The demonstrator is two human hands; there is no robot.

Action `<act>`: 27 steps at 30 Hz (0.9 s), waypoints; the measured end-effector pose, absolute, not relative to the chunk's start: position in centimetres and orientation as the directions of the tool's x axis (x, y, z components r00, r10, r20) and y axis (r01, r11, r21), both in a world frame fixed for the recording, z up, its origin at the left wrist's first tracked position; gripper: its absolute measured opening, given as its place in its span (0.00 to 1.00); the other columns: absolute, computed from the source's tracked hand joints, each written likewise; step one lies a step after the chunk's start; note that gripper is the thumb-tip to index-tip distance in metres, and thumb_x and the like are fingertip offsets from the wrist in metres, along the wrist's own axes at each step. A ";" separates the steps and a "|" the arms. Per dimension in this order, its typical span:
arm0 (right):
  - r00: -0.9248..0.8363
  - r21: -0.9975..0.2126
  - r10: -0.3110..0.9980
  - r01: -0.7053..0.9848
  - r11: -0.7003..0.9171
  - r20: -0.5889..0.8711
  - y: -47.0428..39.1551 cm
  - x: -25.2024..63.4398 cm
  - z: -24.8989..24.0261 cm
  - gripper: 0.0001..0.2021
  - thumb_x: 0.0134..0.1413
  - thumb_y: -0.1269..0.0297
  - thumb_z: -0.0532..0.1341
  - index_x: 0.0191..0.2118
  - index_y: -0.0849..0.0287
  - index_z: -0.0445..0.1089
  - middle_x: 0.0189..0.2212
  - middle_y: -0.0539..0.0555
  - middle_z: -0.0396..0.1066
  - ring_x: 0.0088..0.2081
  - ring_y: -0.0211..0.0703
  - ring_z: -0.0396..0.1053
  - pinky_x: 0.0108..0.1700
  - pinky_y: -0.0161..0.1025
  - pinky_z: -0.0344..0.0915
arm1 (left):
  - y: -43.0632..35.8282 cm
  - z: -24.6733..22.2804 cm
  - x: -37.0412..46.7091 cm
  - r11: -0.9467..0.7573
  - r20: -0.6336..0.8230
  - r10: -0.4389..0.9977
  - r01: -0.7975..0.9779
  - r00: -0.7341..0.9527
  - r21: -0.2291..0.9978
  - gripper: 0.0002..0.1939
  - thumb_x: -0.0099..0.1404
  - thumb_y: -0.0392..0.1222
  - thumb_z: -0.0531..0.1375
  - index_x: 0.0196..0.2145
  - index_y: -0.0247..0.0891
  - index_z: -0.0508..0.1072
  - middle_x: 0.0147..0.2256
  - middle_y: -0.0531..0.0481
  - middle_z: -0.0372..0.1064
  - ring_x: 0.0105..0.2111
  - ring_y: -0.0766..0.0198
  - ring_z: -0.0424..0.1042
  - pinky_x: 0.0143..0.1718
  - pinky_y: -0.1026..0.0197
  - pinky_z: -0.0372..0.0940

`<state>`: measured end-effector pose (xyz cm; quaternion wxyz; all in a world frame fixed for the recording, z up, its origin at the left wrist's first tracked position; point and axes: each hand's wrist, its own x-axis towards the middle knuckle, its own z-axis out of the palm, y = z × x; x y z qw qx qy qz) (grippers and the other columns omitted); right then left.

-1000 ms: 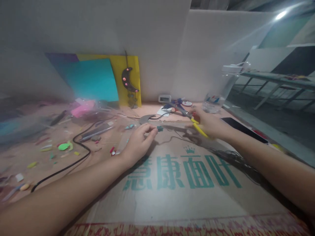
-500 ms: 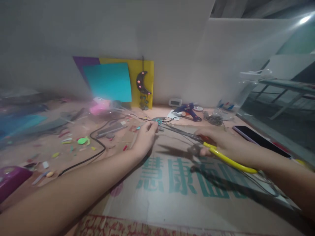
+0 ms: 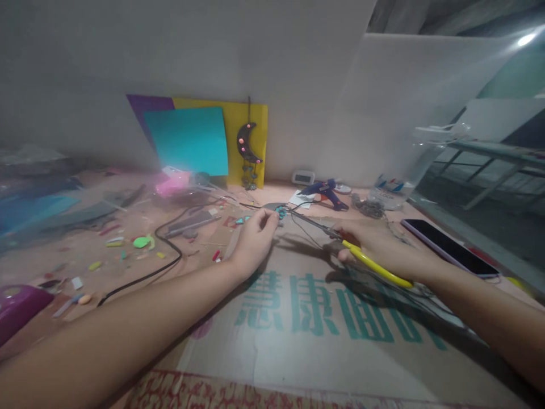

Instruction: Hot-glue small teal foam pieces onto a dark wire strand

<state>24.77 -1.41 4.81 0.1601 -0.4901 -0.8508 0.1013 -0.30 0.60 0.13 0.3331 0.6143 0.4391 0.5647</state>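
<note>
Near the centre, my left hand (image 3: 255, 241) pinches a small teal piece (image 3: 280, 212) between thumb and fingertips. My right hand (image 3: 370, 247) is wrapped round long-nosed pliers with yellow handles (image 3: 374, 270). The tips of the pliers reach left to the teal piece; whether their jaws touch it is too small to tell. A thin dark wire runs close to the tips. Under both hands lies a cardboard sheet (image 3: 264, 363) with large teal characters.
Behind stand a yellow board (image 3: 230, 136) with a hanging dark moon (image 3: 247, 143) and a teal sheet (image 3: 191, 142). A blue glue gun (image 3: 326, 193) lies at the back, a phone (image 3: 447, 247) at the right. Coloured scraps and a black cable (image 3: 145, 278) are at the left.
My right hand and the pliers have shifted slightly left, and the yellow handles look closer together. My left hand has moved slightly right with the teal piece.
</note>
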 end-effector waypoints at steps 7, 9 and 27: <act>-0.487 -0.131 0.829 0.835 0.534 0.276 -1.1 23.9 3.2 0.22 0.48 0.49 0.64 0.46 0.57 0.67 0.35 0.55 0.70 0.34 0.47 0.67 0.33 0.39 0.61 | 0.9 -0.6 -0.3 -0.388 0.383 0.922 0.185 0.063 0.903 0.07 0.63 0.40 0.53 0.29 0.37 0.67 0.28 0.54 0.65 0.31 0.66 0.65 0.35 0.65 0.58; -0.493 -0.043 0.798 0.842 0.538 0.348 -0.9 24.1 2.6 0.25 0.47 0.46 0.64 0.46 0.57 0.67 0.38 0.57 0.70 0.39 0.51 0.68 0.37 0.42 0.62 | 0.9 -0.6 -0.3 -0.398 0.391 0.917 0.183 0.072 0.899 0.07 0.63 0.40 0.53 0.29 0.37 0.67 0.27 0.55 0.65 0.31 0.66 0.65 0.34 0.66 0.58; -0.579 0.252 0.623 0.806 0.535 0.526 -0.3 25.0 1.9 0.26 0.52 0.42 0.59 0.45 0.61 0.68 0.38 0.61 0.68 0.39 0.51 0.65 0.43 0.43 0.62 | -0.6 1.2 -0.1 -0.412 0.381 0.911 0.322 0.158 0.852 0.08 0.62 0.35 0.52 0.29 0.36 0.70 0.28 0.54 0.69 0.29 0.67 0.65 0.31 0.67 0.59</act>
